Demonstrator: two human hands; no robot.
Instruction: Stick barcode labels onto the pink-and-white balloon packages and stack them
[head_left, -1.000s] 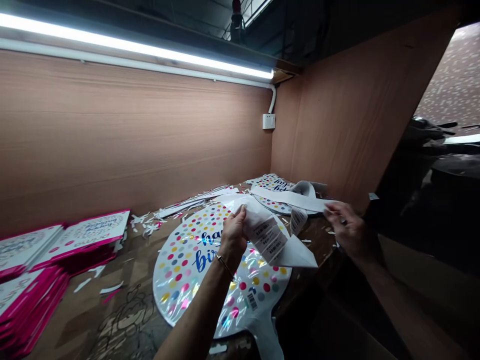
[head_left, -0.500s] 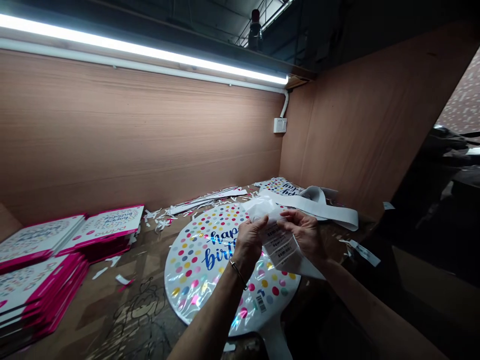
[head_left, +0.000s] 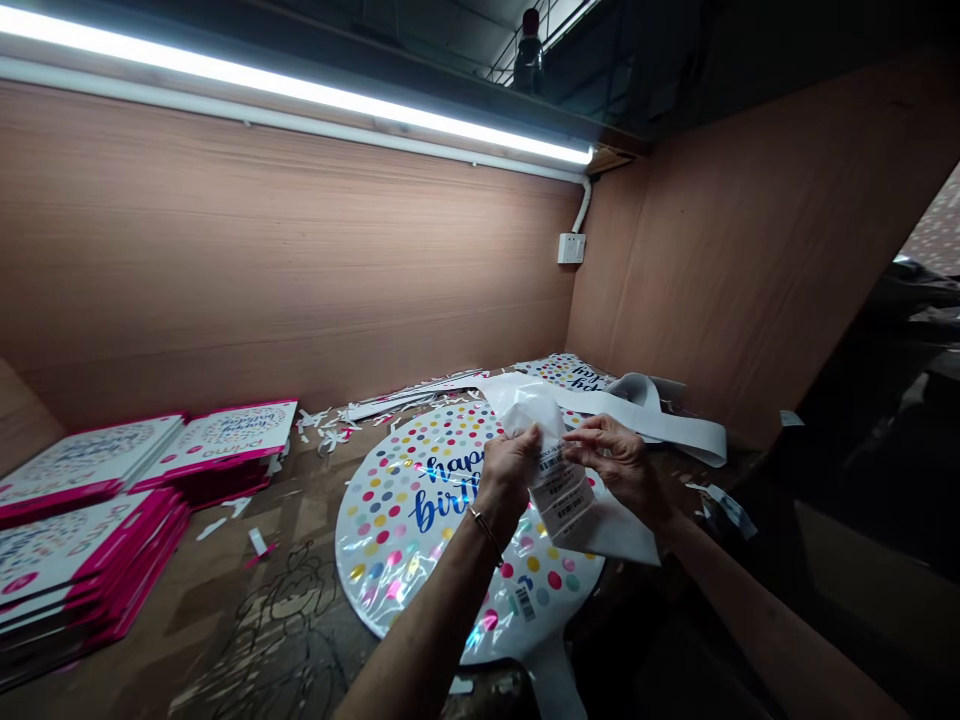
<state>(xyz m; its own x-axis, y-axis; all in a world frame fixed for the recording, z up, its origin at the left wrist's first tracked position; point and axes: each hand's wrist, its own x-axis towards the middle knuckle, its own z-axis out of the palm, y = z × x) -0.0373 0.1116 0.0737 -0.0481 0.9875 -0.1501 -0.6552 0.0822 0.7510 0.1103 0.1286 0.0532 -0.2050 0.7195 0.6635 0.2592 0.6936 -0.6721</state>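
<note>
A strip of white labels (head_left: pixel 564 492) with barcodes hangs over a round dotted balloon (head_left: pixel 390 540) lettered "happy birthday", which lies flat on the table. My left hand (head_left: pixel 510 468) is closed on the strip's upper part, thumb on top. At the strip's right edge is my right hand (head_left: pixel 611 455), its fingers bent and close together near the labels; whatever lies between its fingertips is too small to make out. A barcode sticker (head_left: pixel 523 603) is on the balloon's lower right. The white band (head_left: pixel 637 418) runs on behind my hands in a loop.
Stacks of pink-edged printed cards (head_left: pixel 90 560) stand at the left. Paper scraps (head_left: pixel 330 430) lie along the back. Another dotted balloon (head_left: pixel 562 371) is in the back corner. A wooden panel (head_left: pixel 697 270) rises at the right, with a socket (head_left: pixel 571 248) near the corner.
My right hand's fingers have come a little away from the strip and loosened. My left hand keeps its hold. The view has shifted slightly.
</note>
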